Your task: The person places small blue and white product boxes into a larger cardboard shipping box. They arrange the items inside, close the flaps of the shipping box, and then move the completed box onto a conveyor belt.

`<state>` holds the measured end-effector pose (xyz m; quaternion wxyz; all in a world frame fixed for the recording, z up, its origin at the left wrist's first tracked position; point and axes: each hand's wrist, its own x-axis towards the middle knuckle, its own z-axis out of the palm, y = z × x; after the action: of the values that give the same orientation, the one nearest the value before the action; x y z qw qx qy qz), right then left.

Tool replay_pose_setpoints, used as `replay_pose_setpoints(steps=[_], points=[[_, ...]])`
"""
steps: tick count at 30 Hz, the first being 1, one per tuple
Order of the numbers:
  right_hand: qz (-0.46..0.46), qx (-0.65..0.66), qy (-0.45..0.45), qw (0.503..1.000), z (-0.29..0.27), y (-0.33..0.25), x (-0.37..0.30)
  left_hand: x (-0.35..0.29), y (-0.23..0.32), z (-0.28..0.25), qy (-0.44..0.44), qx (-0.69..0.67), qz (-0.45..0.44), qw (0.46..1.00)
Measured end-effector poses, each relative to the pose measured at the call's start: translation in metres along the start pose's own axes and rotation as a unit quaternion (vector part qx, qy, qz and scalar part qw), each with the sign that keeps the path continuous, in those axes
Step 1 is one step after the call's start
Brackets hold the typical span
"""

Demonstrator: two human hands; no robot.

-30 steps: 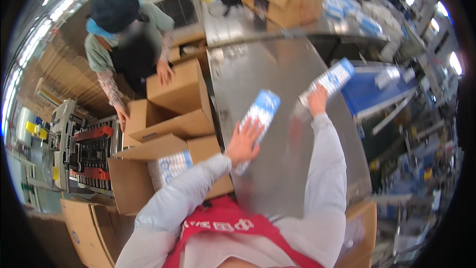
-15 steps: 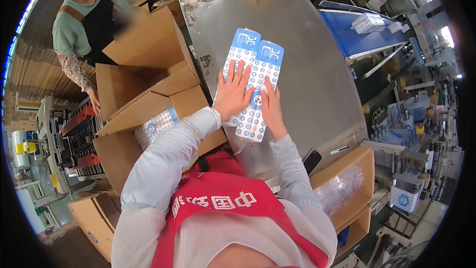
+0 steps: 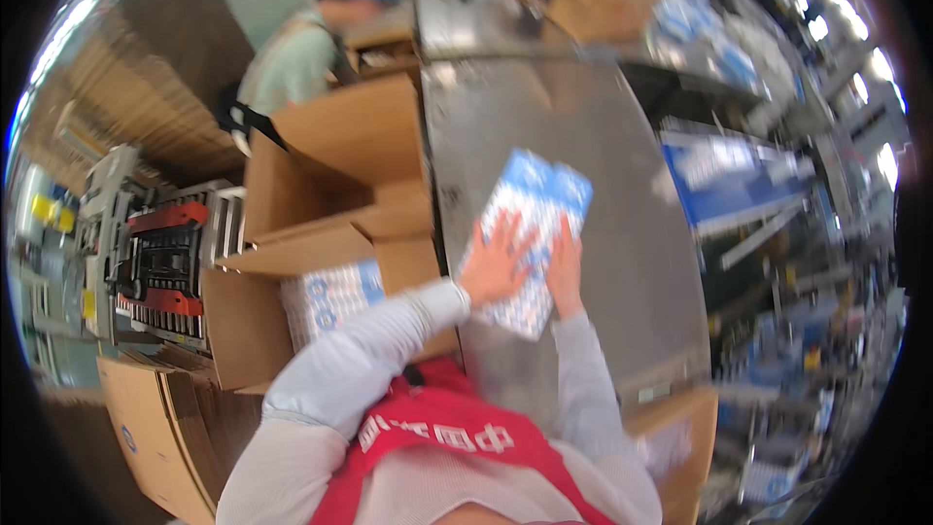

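The blue-and-white packs (image 3: pixel 543 235), apart a second ago, lie side by side at 12 o'clock on the bench (image 3: pixel 637 262), forming one pair: left grip (image 3: pixel 494 267) spread over them, right grip (image 3: pixel 565 277) alongside, pinching or not unclear.

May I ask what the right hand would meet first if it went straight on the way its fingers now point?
Most likely the right hand would meet the blue end of the right pack, with the metal tabletop beyond; blur leaves the hand's height unclear.
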<state>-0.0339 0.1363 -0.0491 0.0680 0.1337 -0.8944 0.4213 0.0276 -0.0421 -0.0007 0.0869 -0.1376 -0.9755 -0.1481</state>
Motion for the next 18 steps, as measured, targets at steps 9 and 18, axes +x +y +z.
replay_pose_setpoints(steps=[9,18], points=[[0.026,0.032,-0.002,0.999,-0.014,-0.011,-0.007,0.003,0.007,-0.008,0.026,-0.026,0.012,0.999],[-0.099,-0.272,-0.013,0.957,-0.021,-0.001,0.078,0.005,0.009,-0.013,0.013,-0.015,-0.001,1.000]])
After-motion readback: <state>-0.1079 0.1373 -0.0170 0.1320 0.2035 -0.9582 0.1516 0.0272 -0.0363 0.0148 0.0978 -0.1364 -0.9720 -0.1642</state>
